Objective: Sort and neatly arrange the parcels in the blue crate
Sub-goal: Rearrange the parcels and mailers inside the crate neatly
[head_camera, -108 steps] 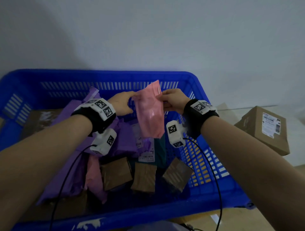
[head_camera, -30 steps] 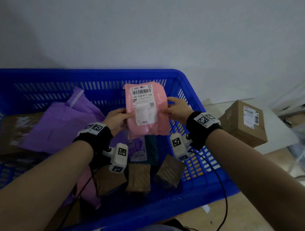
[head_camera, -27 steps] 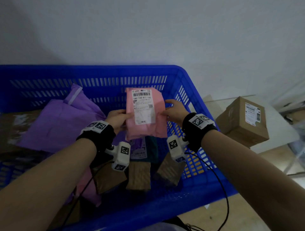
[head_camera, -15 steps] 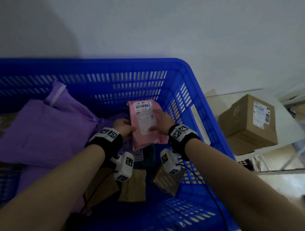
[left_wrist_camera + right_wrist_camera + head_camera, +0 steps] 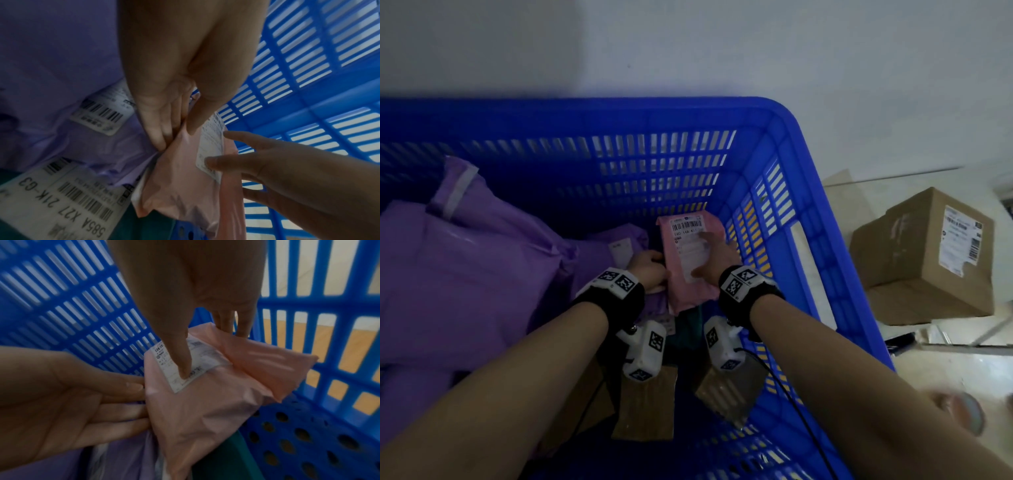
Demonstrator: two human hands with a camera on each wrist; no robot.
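Pink poly mailer [image 5: 688,291], blue crate's [image 5: 619,109] far-right corner: soft, light, slick; we'd grip side edges. Left hand [image 5: 649,270] pinches edge; right hand [image 5: 717,255] fingers [image 5: 226,160] spread on label [image 5: 688,226].

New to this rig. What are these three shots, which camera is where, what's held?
No robot: a person's bare hands, each wrist carrying a small camera. The wide picture comes from a head camera looking down; the other two look along the left hand and the right hand. Both reach into a blue crate holding purple parcels, small brown parcels and a pink parcel. The left hand's fingers pinch the pink parcel's edge; the right hand presses its label with straight fingers. A cardboard box sits outside the crate.
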